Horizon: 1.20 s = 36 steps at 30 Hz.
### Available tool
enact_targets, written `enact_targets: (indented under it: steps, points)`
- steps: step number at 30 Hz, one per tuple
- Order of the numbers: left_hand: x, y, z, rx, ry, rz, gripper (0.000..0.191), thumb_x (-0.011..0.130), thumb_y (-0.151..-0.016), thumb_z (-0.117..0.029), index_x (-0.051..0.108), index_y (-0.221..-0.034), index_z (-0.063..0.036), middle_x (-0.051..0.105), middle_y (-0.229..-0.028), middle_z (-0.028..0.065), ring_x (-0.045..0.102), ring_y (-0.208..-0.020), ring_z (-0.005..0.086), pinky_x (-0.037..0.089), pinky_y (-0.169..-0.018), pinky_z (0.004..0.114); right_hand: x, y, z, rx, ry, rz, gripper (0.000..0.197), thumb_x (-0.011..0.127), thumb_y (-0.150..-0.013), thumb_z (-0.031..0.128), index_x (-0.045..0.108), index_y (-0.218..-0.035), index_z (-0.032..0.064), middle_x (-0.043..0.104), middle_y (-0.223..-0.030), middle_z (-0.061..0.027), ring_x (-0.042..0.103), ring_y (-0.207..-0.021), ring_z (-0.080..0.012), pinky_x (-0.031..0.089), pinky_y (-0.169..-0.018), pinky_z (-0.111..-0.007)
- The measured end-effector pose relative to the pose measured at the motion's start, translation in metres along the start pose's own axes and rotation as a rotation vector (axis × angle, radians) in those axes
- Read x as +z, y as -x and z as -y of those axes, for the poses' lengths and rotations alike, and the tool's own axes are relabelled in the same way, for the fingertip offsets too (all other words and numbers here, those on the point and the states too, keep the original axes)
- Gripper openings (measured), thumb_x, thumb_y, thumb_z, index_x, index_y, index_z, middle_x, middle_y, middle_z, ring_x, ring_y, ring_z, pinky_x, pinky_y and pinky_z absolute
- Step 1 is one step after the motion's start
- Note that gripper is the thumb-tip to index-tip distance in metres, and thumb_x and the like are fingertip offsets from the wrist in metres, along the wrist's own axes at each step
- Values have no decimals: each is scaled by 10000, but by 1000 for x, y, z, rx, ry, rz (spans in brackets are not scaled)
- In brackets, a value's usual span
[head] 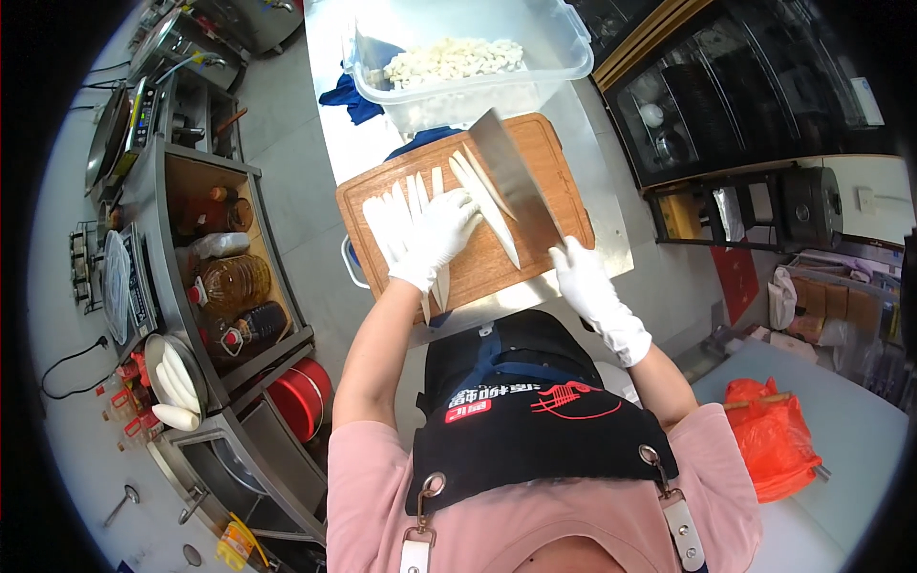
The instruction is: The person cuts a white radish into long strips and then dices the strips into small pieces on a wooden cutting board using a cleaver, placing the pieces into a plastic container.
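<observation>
My left hand (444, 225), in a white glove, lies across pale vegetable strips on the wooden cutting board (469, 276). Its bent fingertips hold a long, tapered vegetable piece (496, 223) against the wood. A thinner slice (491, 183) lies to the right of that piece. My right hand (591, 290), also gloved, grips a cleaver (519, 179) near the board's right edge. The wide blade slants up and left over the board, apart from the pieces. Several white strips (383, 229) lie side by side at the board's left, partly hidden by my left hand.
Beyond the board stands a clear plastic tub (473, 100) with white diced pieces (458, 61). Blue cloth (354, 97) lies beside it on the metal table (609, 215). At left, a bowl (159, 351) holds whole white vegetables (178, 379) above a shelf with oil bottles (233, 286).
</observation>
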<state>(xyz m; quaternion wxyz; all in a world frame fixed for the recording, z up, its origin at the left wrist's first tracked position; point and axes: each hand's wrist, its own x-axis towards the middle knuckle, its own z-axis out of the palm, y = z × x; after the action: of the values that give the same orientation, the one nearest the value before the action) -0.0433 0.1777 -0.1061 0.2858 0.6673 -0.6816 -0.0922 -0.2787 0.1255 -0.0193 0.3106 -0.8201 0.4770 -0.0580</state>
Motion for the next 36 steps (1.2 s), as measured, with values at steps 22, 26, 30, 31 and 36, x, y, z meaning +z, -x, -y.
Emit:
enact_targets:
  steps: [22,26,30,31,36]
  points:
    - [6,-30,-21,-284,-73,-114,153,645,-849,-192,694,-952,-90,646,-964,80,578,-995,306,391,-968,393,-14,2,-37,2,88,58,237,513,-934,230,530,-912,-5,616,-686,-251,622,-683,-433,490,-641,-496]
    - [48,-47,-12,-615,300,-322,141,626,-862,-116,639,-950,-8,661,-859,117,638,-789,239,487,-748,339,-11,-20,-26,-37,192,71,223,509,-938,225,519,-856,18,600,-628,-241,621,-623,-417,493,-600,-496]
    - [58,-62,-17,-863,665,-324,136,650,-801,-82,630,-883,24,654,-860,189,632,-819,295,492,-758,368,-4,-32,-33,-48,188,75,230,505,-940,229,528,-859,16,606,-636,-241,625,-634,-422,498,-616,-503]
    - [59,-63,-17,-910,769,-333,118,648,-799,-69,629,-872,21,659,-839,179,643,-788,273,502,-723,352,-3,-33,-33,-50,187,78,230,505,-940,229,528,-859,16,606,-636,-241,625,-634,-422,498,-616,-503]
    - [56,-69,-18,-962,670,-341,80,648,-787,-52,640,-842,5,675,-777,151,658,-718,237,510,-677,330,-7,-37,-30,-8,184,136,249,497,-945,239,544,-867,7,622,-677,-258,639,-679,-429,504,-647,-512]
